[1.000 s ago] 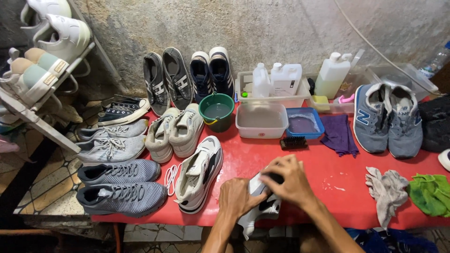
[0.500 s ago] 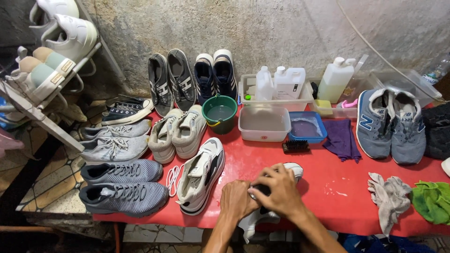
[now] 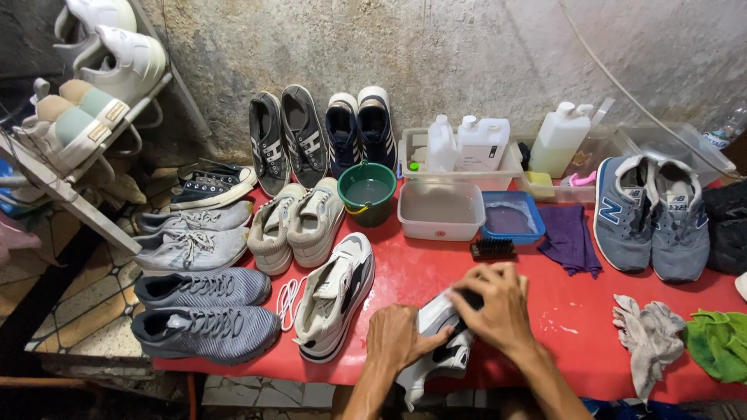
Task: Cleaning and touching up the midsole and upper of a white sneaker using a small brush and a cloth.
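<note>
Three plastic containers stand at the back of the red table (image 3: 576, 299), near the wall. A small clear bottle (image 3: 440, 145) with a white cap sits inside a translucent tray (image 3: 498, 169), touching a squarer white jug (image 3: 482, 144) on its right, which carries a pale label on its front with dark print too small to read. Just right of the tray stands a taller translucent jug (image 3: 559, 140) with a white cap, holding pale yellowish liquid; no label shows on it. At the far right edge, behind a clear tub, part of a clear plastic bottle (image 3: 724, 128) with a light label band is visible. No signs or screens appear.
</note>
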